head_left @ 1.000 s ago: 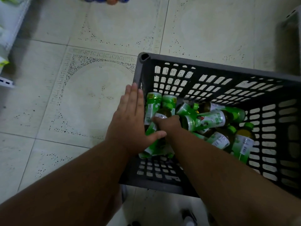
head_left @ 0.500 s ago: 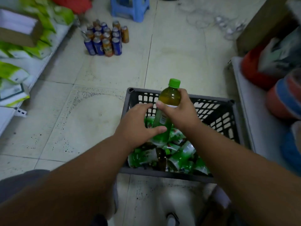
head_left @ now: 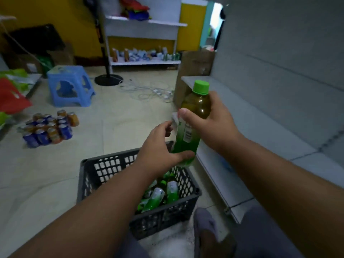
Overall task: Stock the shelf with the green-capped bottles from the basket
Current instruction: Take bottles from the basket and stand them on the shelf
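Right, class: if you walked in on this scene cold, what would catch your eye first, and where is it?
First, the upright bottle with its bright green cap, held in the middle of the view: the right hand grips its upper part and the left hand holds its base. Just below sits the dark basket on the floor, with more green bottles lying inside. To the right runs the bare grey shelf.

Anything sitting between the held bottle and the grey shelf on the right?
No. In the head view the bottle, held by the right hand and steadied by the left hand, has only bare shelf surface beside it.
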A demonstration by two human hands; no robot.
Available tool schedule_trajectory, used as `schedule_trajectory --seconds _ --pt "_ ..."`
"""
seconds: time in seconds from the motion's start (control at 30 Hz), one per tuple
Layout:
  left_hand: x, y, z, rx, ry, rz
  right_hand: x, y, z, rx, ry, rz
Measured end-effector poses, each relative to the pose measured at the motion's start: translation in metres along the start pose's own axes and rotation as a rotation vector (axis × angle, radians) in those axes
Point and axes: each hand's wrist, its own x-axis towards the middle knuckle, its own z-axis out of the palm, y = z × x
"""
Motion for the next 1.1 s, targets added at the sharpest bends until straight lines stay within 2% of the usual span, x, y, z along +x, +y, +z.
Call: schedule_trajectory --seconds 0.27,0.5,0.7,0.8,0.9,1.03,1.1 --pt "0.013 0.092 0.097 -0.041 -0.285 0.207 -0.049 0.008 -0.131 -0.167 0.336 0.074" --pt "0.037 0.156 0.217 -0.019 -0.542 0.326 -0.072 0.06 -0.24 -0.26 0.541 0.202" --pt "0.076 0.17 0.342 0.274 -0.707 0.487 -0.079 0.134 -0.313 -0.341 0.698 0.363" --pt "0.09 0.163 0.395 0.444 -0.742 0.561 -0.078 0.173 -0.334 -0.351 0.761 0.439" --pt "0.103 0.154 0.436 0.507 -0.733 0.637 -0.073 0.204 -0.343 -0.371 0.802 0.475" --pt "0.106 0.131 0.473 0.595 -0.742 0.672 -0.073 0.236 -0.341 -0.38 0.816 0.529" --pt "0.102 0.122 0.48 0.641 -0.693 0.717 -0.075 0.244 -0.34 -0.355 0.813 0.544"
